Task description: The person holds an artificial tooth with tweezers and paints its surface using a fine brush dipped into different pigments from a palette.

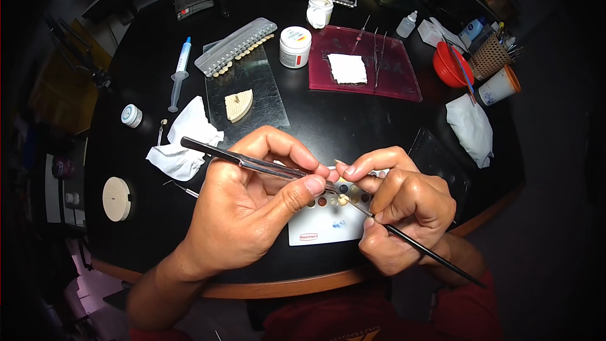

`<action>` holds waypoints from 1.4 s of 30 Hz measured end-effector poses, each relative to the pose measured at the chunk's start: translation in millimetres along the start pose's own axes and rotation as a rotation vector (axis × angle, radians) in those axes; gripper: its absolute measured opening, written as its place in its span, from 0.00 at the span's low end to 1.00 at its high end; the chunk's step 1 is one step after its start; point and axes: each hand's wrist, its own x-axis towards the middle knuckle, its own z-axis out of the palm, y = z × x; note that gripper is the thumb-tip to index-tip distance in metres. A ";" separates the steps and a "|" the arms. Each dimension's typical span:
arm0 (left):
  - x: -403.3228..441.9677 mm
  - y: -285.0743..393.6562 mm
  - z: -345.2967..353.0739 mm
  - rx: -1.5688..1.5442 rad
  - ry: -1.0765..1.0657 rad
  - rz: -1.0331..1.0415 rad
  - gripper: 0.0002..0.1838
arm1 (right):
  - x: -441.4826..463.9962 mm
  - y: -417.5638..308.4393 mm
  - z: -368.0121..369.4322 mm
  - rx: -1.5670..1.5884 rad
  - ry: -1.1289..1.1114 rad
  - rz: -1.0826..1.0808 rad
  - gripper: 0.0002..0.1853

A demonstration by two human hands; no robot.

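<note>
Between the tweezers point(214, 151) pinched in my left fingers point(293, 194) and the slanting brush point(435, 256) my right fingers point(399, 197) grip sits a pale piece point(343, 200).

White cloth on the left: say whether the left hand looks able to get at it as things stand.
Probably not for a grasp, since the left hand is holding the tweezers. The white cloth does lie close by, its top mostly uncovered, so reach itself looks easy.
</note>
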 end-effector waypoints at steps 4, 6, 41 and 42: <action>0.1 0.2 -0.3 0.007 0.004 -0.008 0.09 | -0.3 0.9 -0.1 0.025 0.001 0.000 0.12; -0.1 0.5 -0.5 0.019 0.006 -0.012 0.09 | -1.8 2.0 -1.9 0.049 -0.033 -0.001 0.11; 0.6 -1.3 3.9 0.022 0.030 -0.036 0.09 | -0.8 -11.1 -3.4 -0.093 -0.015 -0.097 0.12; 0.5 -1.4 3.9 0.014 0.046 -0.028 0.08 | -0.6 -11.4 -7.5 -0.053 0.007 -0.063 0.12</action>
